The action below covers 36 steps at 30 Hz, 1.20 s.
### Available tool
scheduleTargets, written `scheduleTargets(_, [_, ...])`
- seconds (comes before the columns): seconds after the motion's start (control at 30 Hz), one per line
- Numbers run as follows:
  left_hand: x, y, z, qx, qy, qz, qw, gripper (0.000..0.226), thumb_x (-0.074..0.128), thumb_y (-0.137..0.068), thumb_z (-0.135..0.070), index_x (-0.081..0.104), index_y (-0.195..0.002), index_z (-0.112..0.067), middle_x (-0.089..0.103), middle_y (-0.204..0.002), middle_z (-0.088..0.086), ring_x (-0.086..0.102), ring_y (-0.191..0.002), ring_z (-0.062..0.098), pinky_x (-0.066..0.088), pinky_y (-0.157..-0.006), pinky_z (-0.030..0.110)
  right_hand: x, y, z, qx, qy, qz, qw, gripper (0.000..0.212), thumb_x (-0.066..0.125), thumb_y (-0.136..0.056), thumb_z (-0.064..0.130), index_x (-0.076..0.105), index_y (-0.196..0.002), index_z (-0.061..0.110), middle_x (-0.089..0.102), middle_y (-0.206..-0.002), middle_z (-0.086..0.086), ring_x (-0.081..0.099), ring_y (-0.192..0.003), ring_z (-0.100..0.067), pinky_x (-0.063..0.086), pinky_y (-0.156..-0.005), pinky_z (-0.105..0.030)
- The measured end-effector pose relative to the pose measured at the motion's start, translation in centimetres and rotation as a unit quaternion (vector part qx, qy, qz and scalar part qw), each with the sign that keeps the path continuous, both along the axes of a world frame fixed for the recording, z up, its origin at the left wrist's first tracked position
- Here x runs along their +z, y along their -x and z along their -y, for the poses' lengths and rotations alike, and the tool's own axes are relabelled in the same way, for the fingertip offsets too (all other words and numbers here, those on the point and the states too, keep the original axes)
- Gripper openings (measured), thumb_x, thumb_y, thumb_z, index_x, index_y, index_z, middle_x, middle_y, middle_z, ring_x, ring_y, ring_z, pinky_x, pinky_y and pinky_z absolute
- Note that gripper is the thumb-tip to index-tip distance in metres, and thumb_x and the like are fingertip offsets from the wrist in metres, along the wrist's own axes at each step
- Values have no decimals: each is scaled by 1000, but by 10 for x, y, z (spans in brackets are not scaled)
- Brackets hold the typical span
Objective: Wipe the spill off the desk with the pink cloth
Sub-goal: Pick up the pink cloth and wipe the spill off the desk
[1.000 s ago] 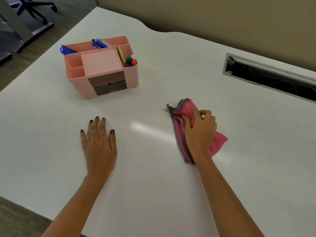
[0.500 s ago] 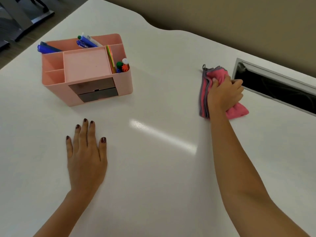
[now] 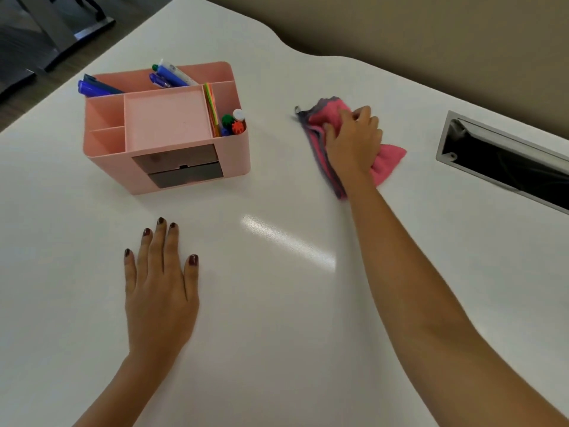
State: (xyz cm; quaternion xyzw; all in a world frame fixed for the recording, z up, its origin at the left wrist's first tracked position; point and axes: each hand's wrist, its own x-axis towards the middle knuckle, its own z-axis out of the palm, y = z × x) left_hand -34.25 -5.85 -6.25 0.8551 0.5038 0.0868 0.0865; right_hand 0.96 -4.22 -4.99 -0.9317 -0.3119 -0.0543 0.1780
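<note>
Risk lies toward the desk's (image 3: 277,334) far edge, where the right hand (image 3: 354,143), fingers bunching the pink cloth (image 3: 388,160), could sweep liquid into the cable slot (image 3: 505,161); left hand (image 3: 160,291) lies spread flat.

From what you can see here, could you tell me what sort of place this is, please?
Most likely an office workstation: a white desk with a built-in cable tray, a pink desk organiser holding pens, and what looks like an office chair base beyond.
</note>
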Motion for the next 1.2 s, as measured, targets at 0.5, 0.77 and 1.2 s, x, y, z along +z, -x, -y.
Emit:
scheduleTargets(0.5, [-4, 3, -1, -6, -7, 22, 1000, 60, 13, -98, -41, 24, -148, -9, 24, -157, 9, 18, -146, 26, 10, -120, 46, -7, 131, 111, -73, -50, -21, 996, 36, 53, -92, 34, 55, -124, 16, 52, -109, -9, 49, -92, -25, 41, -81, -37])
scheduleTargets(0.77, [-7, 3, -3, -11, -9, 43, 999, 58, 15, -100, -39, 25, -148, -8, 25, -156, 9, 20, -146, 26, 11, -120, 46, -3, 217, 109, 115, -28, -21, 993, 34, 51, -94, 37, 57, -120, 16, 55, -108, -7, 49, -87, -22, 46, -74, -35])
scheduleTargets(1.2, [-8, 54, 16, 14, 2, 65, 998, 63, 7, -96, -43, 20, -150, -11, 16, -159, 4, 12, -148, 21, 6, -121, 43, -1, 166, 95, 13, -28, -34, 999, 40, 54, -91, 42, 57, -122, 18, 52, -116, -8, 49, -99, -27, 38, -85, -37])
